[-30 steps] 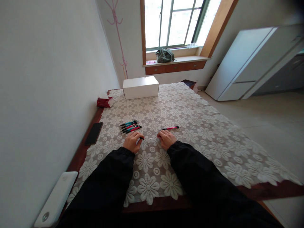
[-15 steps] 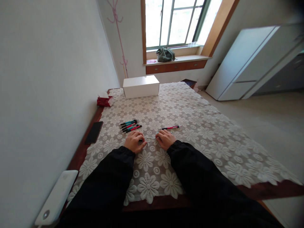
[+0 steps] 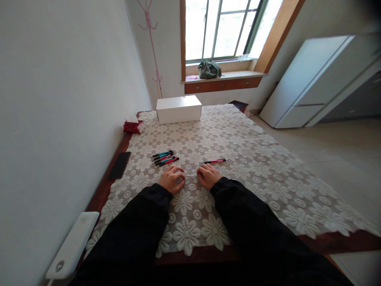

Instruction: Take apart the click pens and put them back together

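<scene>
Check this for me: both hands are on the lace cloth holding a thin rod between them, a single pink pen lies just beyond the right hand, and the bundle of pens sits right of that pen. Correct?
Not quite. In the head view the bundle of pens lies left of the single pink pen, beyond the left hand. The rest holds: both hands, with the right hand, hold a thin rod on the lace cloth.

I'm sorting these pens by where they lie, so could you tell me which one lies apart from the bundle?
The pink pen just beyond the right hand; the others lie bundled together beyond the left hand.
</scene>
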Demonstrator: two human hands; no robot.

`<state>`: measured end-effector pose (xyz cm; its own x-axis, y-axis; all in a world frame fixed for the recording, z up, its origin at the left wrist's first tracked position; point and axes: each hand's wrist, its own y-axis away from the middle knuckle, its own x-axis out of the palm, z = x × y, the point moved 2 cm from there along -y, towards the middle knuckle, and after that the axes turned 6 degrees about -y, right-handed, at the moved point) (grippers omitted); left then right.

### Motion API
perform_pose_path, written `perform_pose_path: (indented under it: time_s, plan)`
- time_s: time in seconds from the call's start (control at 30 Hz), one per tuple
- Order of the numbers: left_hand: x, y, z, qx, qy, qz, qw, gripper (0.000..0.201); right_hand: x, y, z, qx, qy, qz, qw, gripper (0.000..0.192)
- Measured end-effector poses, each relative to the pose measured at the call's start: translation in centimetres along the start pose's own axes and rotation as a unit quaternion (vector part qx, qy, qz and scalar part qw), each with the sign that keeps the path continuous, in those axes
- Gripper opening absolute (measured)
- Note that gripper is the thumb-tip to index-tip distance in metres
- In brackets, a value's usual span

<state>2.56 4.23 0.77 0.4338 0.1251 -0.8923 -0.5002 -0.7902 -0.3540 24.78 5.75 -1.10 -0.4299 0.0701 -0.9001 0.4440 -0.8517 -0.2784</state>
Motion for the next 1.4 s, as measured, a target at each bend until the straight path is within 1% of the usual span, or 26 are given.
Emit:
perform_pose_path:
  time_s: [0.1,0.2,0.27,0.37,0.43,0.53,0.6,0.67,0.77,0.93,1.07,1.2,1.3,1.4]
  plan:
    - [-0.1,0.0,0.1,-0.003,0.008,0.002,1.0,0.002,0.0,0.0,0.2,-0.003,0.0,0.007,1.0,0.01]
    - [-0.2,0.0,0.2,-0.003,0.013,-0.001,1.0,0.003,-0.4,0.0,0.1,-0.006,-0.012,-0.009,1.0,0.013]
    - [-0.4,0.0,0.5,-0.008,0.015,-0.009,1.0,0.011,-1.0,-0.1,-0.4,-0.003,-0.023,-0.037,0.999,0.016]
    - [-0.6,0.1,1.1,-0.038,0.004,-0.015,0.999,0.029,-2.0,-0.2,-1.9,0.018,-0.024,-0.076,0.997,0.02]
    - [-0.5,0.1,1.5,-0.062,-0.01,-0.013,0.998,0.033,-2.5,-0.2,-3.0,0.032,-0.019,-0.068,0.997,0.018]
    - [-0.2,0.1,1.9,-0.079,-0.021,-0.008,0.997,0.029,-2.5,-0.2,-4.1,0.035,-0.008,-0.034,0.999,0.016]
    - [0.1,0.1,2.0,-0.08,-0.021,-0.008,0.997,0.025,-2.2,-0.2,-4.3,0.03,0.0,-0.013,0.999,0.016]
    - [0.2,0.1,2.1,-0.079,-0.019,-0.01,0.997,0.022,-2.0,-0.2,-4.2,0.025,0.005,-0.006,1.0,0.013]
    - [0.3,0.0,2.2,-0.079,-0.013,-0.015,0.997,0.02,-1.9,-0.2,-4.0,0.007,0.005,-0.01,1.0,0.013]
    - [0.3,0.0,2.1,-0.069,-0.004,-0.022,0.997,0.018,-2.0,-0.1,-3.9,-0.042,0.009,-0.005,0.999,0.02]
    - [0.2,0.0,1.7,-0.029,0.01,-0.024,0.999,0.013,-2.1,-0.2,-4.0,-0.043,0.013,-0.008,0.999,0.024]
    - [0.0,0.0,1.0,0.008,0.012,-0.002,1.0,0.011,-2.1,-0.1,-4.0,-0.044,0.016,-0.019,0.999,0.028]
    - [-0.1,0.0,0.7,0.016,0.01,0.009,1.0,0.013,-2.2,-0.1,-4.0,-0.042,0.017,-0.027,0.999,0.027]
    - [0.1,0.0,0.7,0.016,0.007,0.015,1.0,0.007,-2.3,-0.1,-4.0,-0.034,0.018,-0.029,0.999,0.025]
